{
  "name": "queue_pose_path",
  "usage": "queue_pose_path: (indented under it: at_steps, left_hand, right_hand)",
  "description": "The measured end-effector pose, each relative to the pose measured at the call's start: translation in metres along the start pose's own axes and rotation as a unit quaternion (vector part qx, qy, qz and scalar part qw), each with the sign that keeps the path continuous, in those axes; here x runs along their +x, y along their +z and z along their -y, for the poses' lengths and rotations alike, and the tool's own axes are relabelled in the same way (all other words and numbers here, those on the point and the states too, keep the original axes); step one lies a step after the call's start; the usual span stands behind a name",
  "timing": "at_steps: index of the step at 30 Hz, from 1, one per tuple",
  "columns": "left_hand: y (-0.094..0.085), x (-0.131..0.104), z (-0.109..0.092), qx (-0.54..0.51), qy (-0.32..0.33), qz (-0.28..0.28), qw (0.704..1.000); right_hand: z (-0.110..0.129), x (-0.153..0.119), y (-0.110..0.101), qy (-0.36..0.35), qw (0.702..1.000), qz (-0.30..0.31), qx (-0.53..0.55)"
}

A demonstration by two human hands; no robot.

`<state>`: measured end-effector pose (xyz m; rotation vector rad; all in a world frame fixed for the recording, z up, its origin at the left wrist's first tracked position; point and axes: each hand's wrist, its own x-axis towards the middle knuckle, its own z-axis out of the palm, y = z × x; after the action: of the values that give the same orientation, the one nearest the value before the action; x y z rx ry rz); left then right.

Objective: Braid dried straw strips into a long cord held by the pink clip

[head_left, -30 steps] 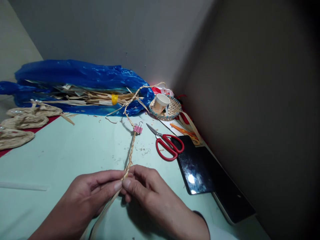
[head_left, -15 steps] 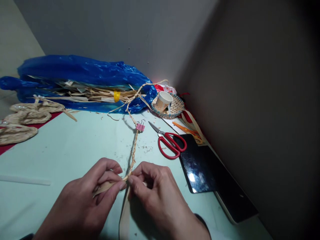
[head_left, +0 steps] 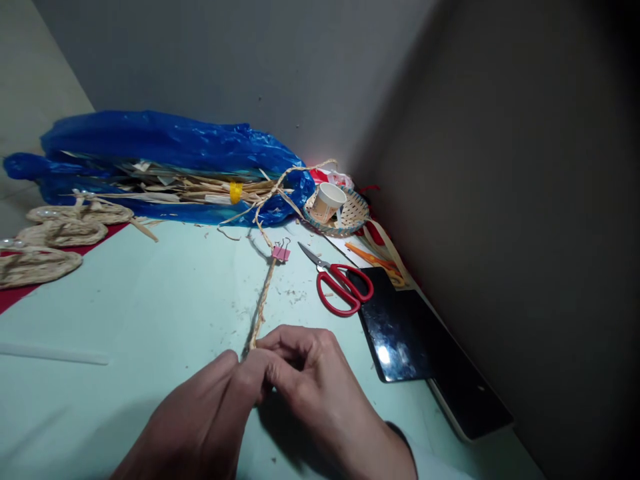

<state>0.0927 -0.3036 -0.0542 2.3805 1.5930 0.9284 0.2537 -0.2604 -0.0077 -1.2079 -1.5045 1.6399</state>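
Observation:
A thin straw-coloured braid [head_left: 264, 297] runs from a pink binder clip [head_left: 281, 253] down to my hands. My right hand [head_left: 313, 380] pinches the braid's near end between thumb and fingers. Up against it, my left hand [head_left: 205, 407] is closed, its back turned to me, thumb by the right fingertips. The loose strips at the working end are hidden behind my hands. Beyond the clip, the braid goes on toward the back of the table. Red-handled scissors [head_left: 345, 287] lie to the right of the clip.
A blue plastic bag [head_left: 165, 137] with dried strips [head_left: 195, 190] lies at the back. Beside it, a small basket [head_left: 355, 212] holds a paper cup [head_left: 329, 202]. Woven straw soles [head_left: 40, 268] lie at left, a white stick [head_left: 55, 354] nearer. Black flat devices [head_left: 400, 347] and orange scissors [head_left: 373, 257] lie along the right wall.
My left hand has turned over and moved right, against my right hand. The pale strip it held and the one hanging below are now out of sight. My right hand stays at the braid's end.

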Motion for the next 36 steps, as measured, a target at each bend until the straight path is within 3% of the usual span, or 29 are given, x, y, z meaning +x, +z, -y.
queue_pose_path:
  at_steps: [2, 4, 7, 9, 11, 13, 19, 21, 27, 32, 36]
  left_hand:
    - [-0.002, 0.002, -0.005, -0.001, 0.021, 0.013, 1.000]
    - [-0.008, 0.005, -0.012, -0.001, -0.003, -0.001, 1.000]
    - [-0.023, 0.015, -0.014, -0.002, -0.148, -0.043, 0.988]
    - [-0.032, 0.026, -0.006, -0.062, -0.230, -0.021, 0.971]
    - [-0.035, 0.035, 0.006, -0.188, -0.297, 0.057, 0.934]
    - [-0.034, 0.042, 0.016, -0.295, -0.309, 0.100, 0.899]
    - [-0.025, 0.045, 0.012, -0.497, -0.378, 0.156, 0.765]
    - [-0.026, 0.044, 0.007, -0.521, -0.392, 0.175, 0.738]
    - [-0.027, 0.045, 0.005, -0.493, -0.407, 0.281, 0.716]
    - [-0.027, 0.042, 0.011, -0.494, -0.386, 0.297, 0.720]
    - [-0.031, 0.039, 0.008, -0.505, -0.388, 0.280, 0.718]
  right_hand:
    - [-0.003, 0.001, 0.000, 0.016, 1.000, -0.001, 0.022]
    - [-0.004, 0.001, -0.001, 0.033, 0.999, -0.004, 0.033]
    - [-0.002, 0.001, -0.005, 0.045, 0.994, 0.027, 0.092]
    - [0.002, 0.001, -0.009, 0.055, 0.987, 0.059, 0.137]
    - [0.005, 0.001, -0.012, 0.073, 0.980, 0.075, 0.169]
    - [0.007, 0.002, -0.014, 0.085, 0.973, 0.077, 0.201]
    - [0.003, 0.004, -0.009, 0.048, 0.948, 0.109, 0.295]
    - [0.001, 0.003, -0.008, 0.033, 0.952, 0.105, 0.285]
    - [-0.004, 0.003, -0.009, 0.021, 0.990, 0.036, 0.131]
    - [-0.008, 0.003, -0.009, -0.004, 0.996, 0.050, 0.078]
    - [-0.007, -0.003, -0.008, -0.022, 0.999, 0.023, -0.022]
